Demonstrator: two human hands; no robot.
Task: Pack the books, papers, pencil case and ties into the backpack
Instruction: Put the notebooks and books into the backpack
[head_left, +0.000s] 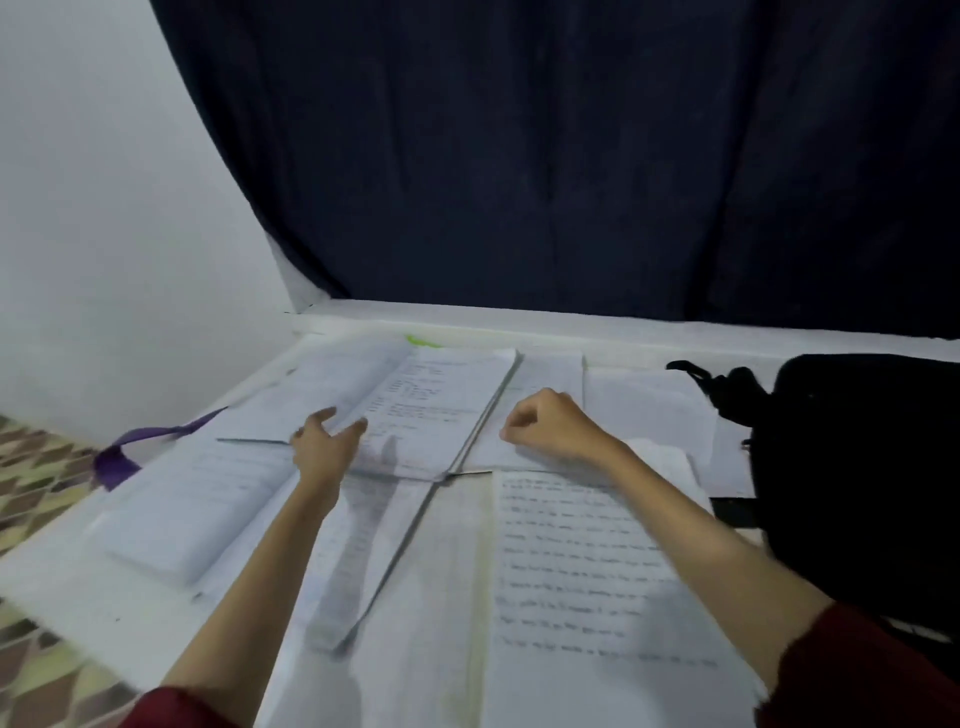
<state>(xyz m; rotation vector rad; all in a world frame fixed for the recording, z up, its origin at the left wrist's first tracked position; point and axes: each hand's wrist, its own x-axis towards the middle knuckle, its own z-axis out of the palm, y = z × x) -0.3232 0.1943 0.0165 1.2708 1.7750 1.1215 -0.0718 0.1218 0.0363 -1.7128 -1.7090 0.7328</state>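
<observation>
At nine o'clock a purple tie (136, 448) hangs over the left edge of the white table (78, 587), one end trailing under the papers. Just right of it, an open book (192, 509) lies flat. Above it, toward eleven o'clock, a second book (415, 405) lies open, a green scrap (422, 341) showing past its far edge. The left hand (324, 447) hovers at this book's near left page, fingers spread and relaxed, gripping nothing. At centre the right hand (550, 423) rests on the pages, fingers curled into a loose fist; whether it pinches a sheet I cannot tell. Below it, at five o'clock, lies a handwritten paper (587, 571). At three o'clock the black backpack (857, 467) sits on the table's right side.
</observation>
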